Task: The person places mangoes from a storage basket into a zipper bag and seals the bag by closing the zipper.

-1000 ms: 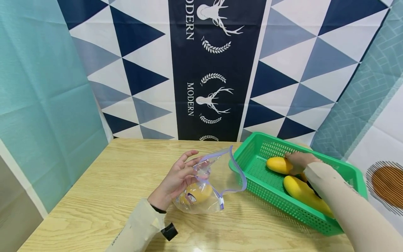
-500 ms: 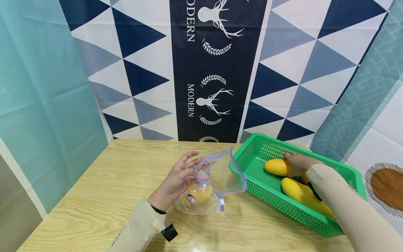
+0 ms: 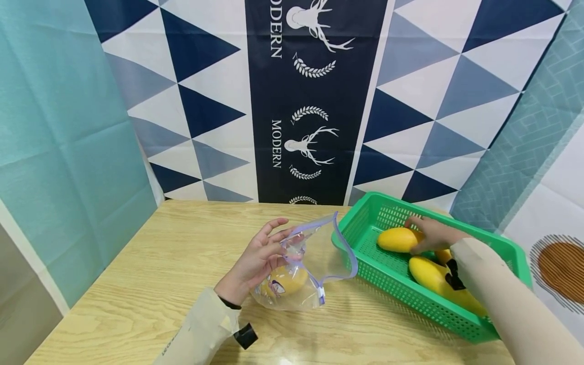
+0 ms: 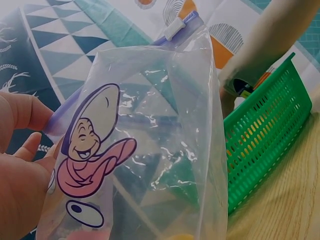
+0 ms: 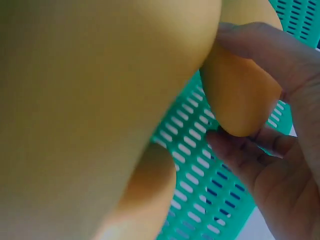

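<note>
My left hand [image 3: 255, 256] holds a clear zip bag [image 3: 335, 251] upright on the table, its mouth spread toward the right. A yellow mango [image 3: 292, 280] lies in the bottom of the bag. In the left wrist view, a cartoon figure [image 4: 90, 150] is printed on the bag and a white slider [image 4: 174, 29] sits on its purple zip. Inside the green basket, my right hand [image 3: 433, 235] grips the end of a mango [image 3: 396, 240]. The right wrist view has the thumb on one side of that mango [image 5: 242, 100] and the fingers on the other.
The green basket [image 3: 378, 289] stands at the right of the wooden table [image 3: 182, 253]. Another long yellow mango [image 3: 429, 274] lies in its front part, and one more mango [image 3: 443, 255] shows partly beside my right wrist. A patterned cloth [image 3: 214, 101] hangs behind the table.
My right hand has shifted a little to the left inside the basket, and the mango it grips has moved left too. The left hand and the bag stay in place.
</note>
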Demonstrator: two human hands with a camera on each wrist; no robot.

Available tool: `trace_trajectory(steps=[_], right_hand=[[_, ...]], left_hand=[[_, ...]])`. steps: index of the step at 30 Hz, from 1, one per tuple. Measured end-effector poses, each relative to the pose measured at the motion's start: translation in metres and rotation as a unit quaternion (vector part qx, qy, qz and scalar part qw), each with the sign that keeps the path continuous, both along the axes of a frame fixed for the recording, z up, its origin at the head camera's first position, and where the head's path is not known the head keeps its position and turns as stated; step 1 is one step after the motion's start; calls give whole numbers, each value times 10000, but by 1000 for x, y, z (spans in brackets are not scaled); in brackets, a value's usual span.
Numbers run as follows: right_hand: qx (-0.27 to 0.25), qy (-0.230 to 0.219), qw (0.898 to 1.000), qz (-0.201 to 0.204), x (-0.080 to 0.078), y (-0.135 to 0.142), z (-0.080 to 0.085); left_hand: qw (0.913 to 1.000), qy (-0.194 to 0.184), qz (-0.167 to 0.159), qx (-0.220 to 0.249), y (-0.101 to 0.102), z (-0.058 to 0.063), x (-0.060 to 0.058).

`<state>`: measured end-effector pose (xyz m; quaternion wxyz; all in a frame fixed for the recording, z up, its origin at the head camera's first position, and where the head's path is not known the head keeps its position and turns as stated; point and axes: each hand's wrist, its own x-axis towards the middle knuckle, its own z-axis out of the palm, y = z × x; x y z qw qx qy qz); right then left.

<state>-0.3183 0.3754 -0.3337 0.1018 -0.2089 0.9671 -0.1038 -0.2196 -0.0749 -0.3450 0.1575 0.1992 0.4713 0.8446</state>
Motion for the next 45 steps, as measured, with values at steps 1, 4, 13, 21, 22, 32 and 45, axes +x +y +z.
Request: trace_trajectory(steps=[1,4,13,21,22,32,45], right_hand=[[-58,42,10000,35,-1,0,-1],[-278,235,9992,134,-2,-2,-4],[-692,508,9963,-38,-3,-5,-7],[-1262,345,9914,-84,-1,-6,-5],[-1303,298,9910,-112,-1,-7,-5],[-1216,77,9925,-91,-4,-16,-6],[-1243,-388,9914,-109,-4,-21,-13]], left_hand=[[10000,-15,3,-14,0,0,0],[10000,-28,31,-56,0,0,-2],[9999,-48,48,-103,-1,-1,-4],[10000,-66,-7,-47,0,0,-4],[10000,-66,-20,-29,0,0,-4],[9999,-143,-18,-22,1,1,-4],[9998,-167,-92,84,2,0,-4]])
